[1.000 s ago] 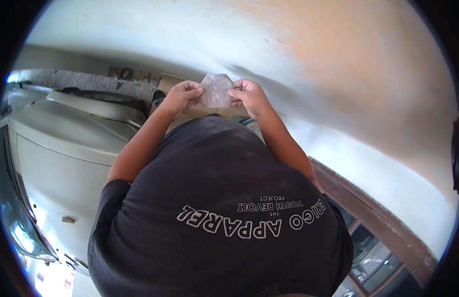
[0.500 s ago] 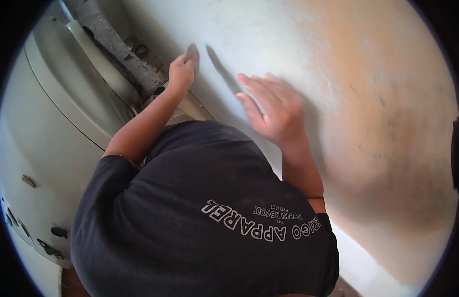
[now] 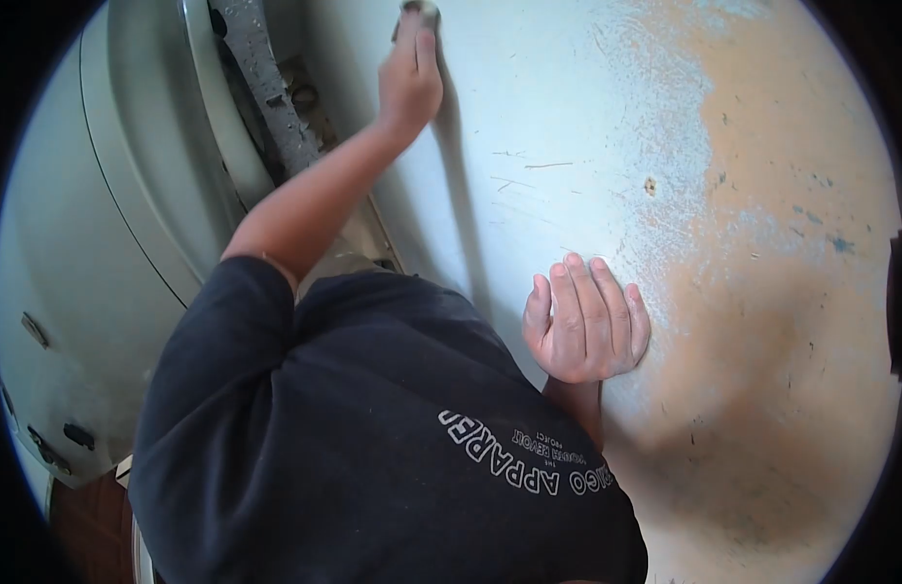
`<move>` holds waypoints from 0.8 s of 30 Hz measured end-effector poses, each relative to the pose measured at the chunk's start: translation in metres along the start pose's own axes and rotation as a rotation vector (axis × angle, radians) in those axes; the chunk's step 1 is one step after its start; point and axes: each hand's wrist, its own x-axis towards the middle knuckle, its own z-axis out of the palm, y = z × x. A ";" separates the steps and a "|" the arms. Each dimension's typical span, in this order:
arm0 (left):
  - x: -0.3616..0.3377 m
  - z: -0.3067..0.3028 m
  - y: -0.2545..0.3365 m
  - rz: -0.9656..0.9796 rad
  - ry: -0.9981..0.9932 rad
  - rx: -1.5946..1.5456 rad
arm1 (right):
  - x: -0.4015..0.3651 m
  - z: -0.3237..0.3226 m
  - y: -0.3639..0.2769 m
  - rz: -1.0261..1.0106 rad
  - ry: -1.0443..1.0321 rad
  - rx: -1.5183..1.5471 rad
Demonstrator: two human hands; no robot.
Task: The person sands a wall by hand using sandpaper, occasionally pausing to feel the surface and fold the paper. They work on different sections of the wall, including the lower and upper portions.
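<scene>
At the top of the view my left hand (image 3: 412, 83) is closed round a small flat piece (image 3: 425, 10), whose edge shows at the fingertips, close to the pale wall. My right hand (image 3: 589, 326) lies flat against the wall (image 3: 558, 209), fingers stretched upward and side by side, with nothing in it. Around it the wall is whitish, scratched and scuffed; farther right it turns to tan patches (image 3: 792, 146). A dark shadow runs down the wall from my left hand.
A pale curved car body panel (image 3: 57, 234) fills the left side, with small clips (image 3: 78, 435) on it. Between panel and wall lies a dusty ledge with debris (image 3: 271, 88). My dark printed shirt (image 3: 373, 428) covers the lower middle.
My left hand has moved up and slightly right with the flat piece. My right hand, raised and blurred before, has come down and lies flat on the wall. The camera view has shifted too.
</scene>
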 end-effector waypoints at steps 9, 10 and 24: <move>0.030 0.005 0.030 -0.029 -0.099 -0.079 | 0.003 0.011 -0.001 -0.009 0.012 0.013; 0.019 0.014 0.032 0.171 -0.080 0.132 | 0.004 0.012 -0.002 -0.001 0.011 0.017; 0.028 -0.010 0.048 1.111 -0.399 -0.059 | 0.045 0.025 -0.007 -0.035 0.079 0.040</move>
